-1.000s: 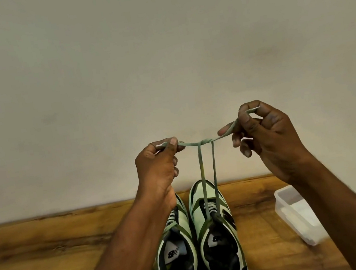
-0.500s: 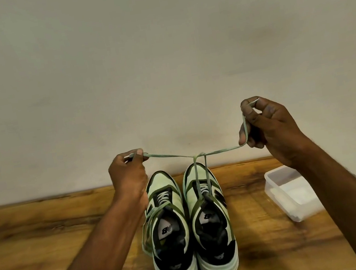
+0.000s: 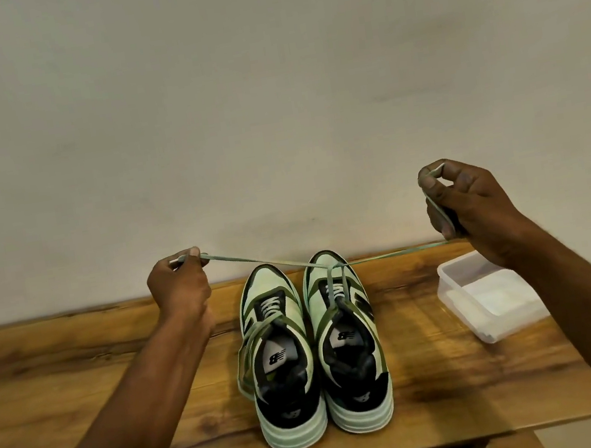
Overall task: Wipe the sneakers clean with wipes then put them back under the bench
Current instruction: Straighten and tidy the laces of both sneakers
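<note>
Two pale green and black sneakers stand side by side on the wooden bench (image 3: 77,374), toes toward the wall: the left sneaker (image 3: 280,358) and the right sneaker (image 3: 347,339). The right sneaker's green lace (image 3: 253,260) is crossed in a half knot above its toe and stretched taut to both sides. My left hand (image 3: 179,284) pinches the lace's left end. My right hand (image 3: 465,204) pinches the right end, raised higher, with the lace running down over its fingers. The left sneaker's laces hang loose over its side.
A clear plastic tub (image 3: 490,293) with white wipes inside sits on the bench at the right, just under my right wrist. A plain wall rises right behind the bench. The bench's front edge runs below the sneakers' heels.
My hands have moved apart, drawing the lace ends outward, so the knot has slid down toward the right sneaker's toe. The view has tilted down, showing the whole pair.
</note>
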The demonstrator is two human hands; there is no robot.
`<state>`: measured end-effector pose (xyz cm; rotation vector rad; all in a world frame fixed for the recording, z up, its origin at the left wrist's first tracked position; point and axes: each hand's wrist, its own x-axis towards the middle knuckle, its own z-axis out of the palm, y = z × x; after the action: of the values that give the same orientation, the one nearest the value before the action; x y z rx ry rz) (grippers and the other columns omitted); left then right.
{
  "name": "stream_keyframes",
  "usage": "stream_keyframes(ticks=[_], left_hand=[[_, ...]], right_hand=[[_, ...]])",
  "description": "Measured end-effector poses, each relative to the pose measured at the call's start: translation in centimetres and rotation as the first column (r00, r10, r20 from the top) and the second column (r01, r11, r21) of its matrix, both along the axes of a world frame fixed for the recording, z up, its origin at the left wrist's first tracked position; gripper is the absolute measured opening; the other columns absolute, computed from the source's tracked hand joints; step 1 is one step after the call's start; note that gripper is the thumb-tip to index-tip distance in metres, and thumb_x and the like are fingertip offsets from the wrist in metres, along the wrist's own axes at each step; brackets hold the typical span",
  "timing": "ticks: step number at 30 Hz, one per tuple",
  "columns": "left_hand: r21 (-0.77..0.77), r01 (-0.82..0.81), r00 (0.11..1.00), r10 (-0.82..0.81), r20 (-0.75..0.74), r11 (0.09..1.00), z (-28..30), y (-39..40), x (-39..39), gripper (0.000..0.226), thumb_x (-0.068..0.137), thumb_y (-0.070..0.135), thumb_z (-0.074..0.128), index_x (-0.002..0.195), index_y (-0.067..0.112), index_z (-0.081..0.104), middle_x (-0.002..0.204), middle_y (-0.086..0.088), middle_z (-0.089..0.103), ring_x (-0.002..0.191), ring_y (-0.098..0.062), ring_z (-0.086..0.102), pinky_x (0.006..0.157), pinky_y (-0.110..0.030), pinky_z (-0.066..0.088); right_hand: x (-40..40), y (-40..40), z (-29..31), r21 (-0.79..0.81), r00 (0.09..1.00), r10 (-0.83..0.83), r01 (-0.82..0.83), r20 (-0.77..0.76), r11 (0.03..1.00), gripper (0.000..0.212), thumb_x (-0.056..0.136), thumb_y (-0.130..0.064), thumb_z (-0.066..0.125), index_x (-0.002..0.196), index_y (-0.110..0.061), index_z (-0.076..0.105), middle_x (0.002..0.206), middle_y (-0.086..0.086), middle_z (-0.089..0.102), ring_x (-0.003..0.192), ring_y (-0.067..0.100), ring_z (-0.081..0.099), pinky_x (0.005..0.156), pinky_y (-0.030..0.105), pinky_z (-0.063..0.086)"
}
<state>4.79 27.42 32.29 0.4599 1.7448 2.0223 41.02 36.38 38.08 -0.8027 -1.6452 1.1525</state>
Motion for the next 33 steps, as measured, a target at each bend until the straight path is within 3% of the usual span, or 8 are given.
stream_keyframes(ticks=[4,9,17,22,26,29,31,33], left_hand=[[-0.056,-0.057,0.998,0.057,0.008,0.997,-1.1,-0.2,-1.5,0.012,0.103,0.013,0.063,0.109,0.004,0.068,0.092,-0.006,0.067,0.063,-0.01,0.048,0.059,-0.027,0.039],[-0.128,-0.118,0.993,0.117,-0.015,0.985,-2.2,-0.8,-2.6,0.024,0.102,0.016,0.065,0.116,-0.002,0.071,0.107,-0.023,0.072,0.082,-0.023,0.054,0.085,-0.049,0.056],[-0.221,-0.196,0.98,0.183,-0.078,0.955,-3.5,-1.7,-4.2,0.023,0.101,0.019,0.068,0.115,0.001,0.071,0.108,-0.014,0.072,0.087,-0.025,0.063,0.076,-0.032,0.048],[-0.295,-0.194,0.981,0.184,-0.06,0.936,-4.0,-2.3,-5.8,0.025,0.101,0.009,0.063,0.122,-0.004,0.065,0.123,-0.014,0.07,0.096,-0.024,0.062,0.082,-0.031,0.047],[-0.388,-0.239,0.97,0.2,-0.14,0.89,-4.1,-2.6,-5.7,0.022,0.097,0.009,0.068,0.114,-0.003,0.064,0.111,-0.01,0.067,0.096,-0.027,0.063,0.081,-0.037,0.05],[-0.533,-0.227,0.959,0.093,-0.266,0.815,-4.2,-3.0,-5.9,0.018,0.09,0.011,0.073,0.097,-0.006,0.07,0.104,-0.021,0.074,0.094,-0.04,0.07,0.074,-0.049,0.057],[-0.61,-0.176,0.936,-0.06,-0.346,0.773,-3.9,-3.1,-5.4,0.014,0.087,0.01,0.075,0.092,-0.002,0.071,0.097,-0.022,0.073,0.086,-0.041,0.068,0.059,-0.043,0.052],[-0.689,-0.152,0.871,-0.233,-0.433,0.709,-3.4,-3.4,-4.5,0.02,0.086,0.015,0.077,0.101,0.003,0.071,0.101,-0.016,0.073,0.088,-0.037,0.067,0.061,-0.036,0.045]], right_hand=[[1.1,0.2,-0.8,0.003,0.997,0.021,-0.021,0.068,1.0,0.02,0.095,-0.03,0.064,0.095,-0.01,0.063,0.047,0.008,0.046,0.042,0.019,0.038,0.048,0.024,0.035],[2.8,0.9,-2.0,-0.035,0.984,0.047,-0.041,0.17,0.999,0.017,0.096,-0.019,0.066,0.095,-0.003,0.063,0.044,0.005,0.043,0.039,0.015,0.033,0.047,0.022,0.032],[4.6,1.6,-3.5,-0.136,0.952,0.071,-0.031,0.299,0.99,0.025,0.082,-0.026,0.076,0.09,-0.004,0.067,0.054,0.004,0.031,0.05,0.014,0.019,0.046,0.02,0.021],[5.7,2.2,-4.4,-0.199,0.849,0.116,-0.013,0.516,0.98,0.016,0.086,-0.02,0.081,0.086,-0.006,0.071,0.06,0.007,0.048,0.053,0.014,0.032,0.048,0.021,0.029],[5.7,2.5,-4.8,-0.162,0.788,0.084,0.02,0.609,0.987,0.013,0.084,-0.015,0.083,0.085,-0.006,0.074,0.058,-0.004,0.061,0.05,0.005,0.045,0.048,0.017,0.038],[5.0,2.7,-5.9,-0.056,0.687,0.015,0.038,0.726,0.998,0.013,0.082,-0.02,0.086,0.079,-0.013,0.075,0.073,-0.002,0.073,0.062,0.012,0.058,0.057,0.025,0.045],[4.5,2.9,-6.4,0.028,0.612,-0.055,0.054,0.789,0.998,0.015,0.082,-0.024,0.086,0.078,-0.018,0.073,0.068,-0.004,0.072,0.058,0.012,0.061,0.059,0.027,0.047],[4.2,3.0,-6.5,0.11,0.563,-0.138,0.085,0.815,0.99,0.016,0.082,-0.029,0.085,0.081,-0.022,0.071,0.06,-0.006,0.069,0.059,0.011,0.066,0.064,0.032,0.053]])
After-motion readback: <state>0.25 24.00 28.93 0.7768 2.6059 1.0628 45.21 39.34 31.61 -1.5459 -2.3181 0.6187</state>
